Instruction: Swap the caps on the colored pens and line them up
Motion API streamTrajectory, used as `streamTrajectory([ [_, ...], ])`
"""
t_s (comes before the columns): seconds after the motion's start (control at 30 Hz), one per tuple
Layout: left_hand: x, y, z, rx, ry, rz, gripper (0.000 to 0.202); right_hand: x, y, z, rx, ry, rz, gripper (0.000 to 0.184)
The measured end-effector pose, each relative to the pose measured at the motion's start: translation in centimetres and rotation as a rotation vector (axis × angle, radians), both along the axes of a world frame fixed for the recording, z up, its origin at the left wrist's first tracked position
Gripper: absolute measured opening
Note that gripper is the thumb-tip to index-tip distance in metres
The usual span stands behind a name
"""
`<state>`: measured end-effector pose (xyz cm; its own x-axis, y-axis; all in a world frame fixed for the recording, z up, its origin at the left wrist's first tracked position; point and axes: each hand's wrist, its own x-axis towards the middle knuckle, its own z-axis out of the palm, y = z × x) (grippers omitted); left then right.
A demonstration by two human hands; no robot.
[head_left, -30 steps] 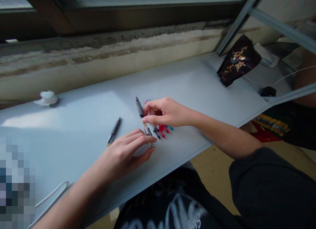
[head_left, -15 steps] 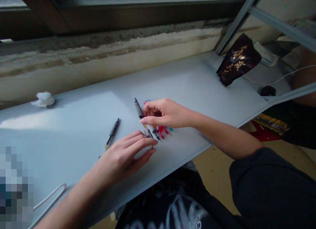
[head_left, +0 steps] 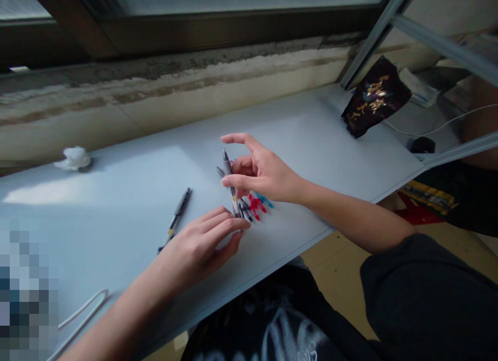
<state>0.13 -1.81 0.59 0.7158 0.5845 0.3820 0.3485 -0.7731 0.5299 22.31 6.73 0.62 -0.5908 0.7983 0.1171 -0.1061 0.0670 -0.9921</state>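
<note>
A bundle of pens (head_left: 254, 203), with black, red and blue clips, lies on the pale grey table (head_left: 303, 138). My right hand (head_left: 264, 171) rests over the bundle, pinching a grey pen (head_left: 229, 170) between thumb and middle finger, its tip pointing away from me; the index finger is stretched out above it. My left hand (head_left: 198, 247) lies beside the bundle's near end, fingertips pressed against the lower end of the grey pen. A separate dark pen (head_left: 177, 216) lies alone on the table, left of both hands.
A crumpled white tissue (head_left: 75, 157) sits at the far left by the wall. A dark patterned bag (head_left: 375, 97) stands at the back right beside a metal frame (head_left: 369, 42). A white cable (head_left: 80, 314) loops near the table's front left edge.
My right index finger has lifted off and stretched out. The grey pen has shifted slightly right, closer to the bundle. My left hand stays at its lower end.
</note>
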Motion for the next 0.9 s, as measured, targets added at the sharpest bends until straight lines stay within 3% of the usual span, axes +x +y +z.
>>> streamTrajectory([
  [0.17,0.11,0.04,0.03,0.015,-0.003,-0.025,0.022,0.12,-0.22,0.51,0.029,-0.004,0.032,0.052],
  [0.5,0.26,0.05,-0.18,0.020,0.002,-0.040,0.020,0.12,0.02,0.25,0.029,0.045,0.043,0.046],
  [0.73,0.05,-0.06,-0.26,0.130,0.069,0.040,0.028,0.04,-0.09,0.51,-0.017,0.061,0.038,0.054],
  [0.9,-0.18,-0.06,-0.31,0.116,0.058,0.003,0.026,-0.05,-0.23,0.55,-0.037,0.037,0.030,0.059],
])
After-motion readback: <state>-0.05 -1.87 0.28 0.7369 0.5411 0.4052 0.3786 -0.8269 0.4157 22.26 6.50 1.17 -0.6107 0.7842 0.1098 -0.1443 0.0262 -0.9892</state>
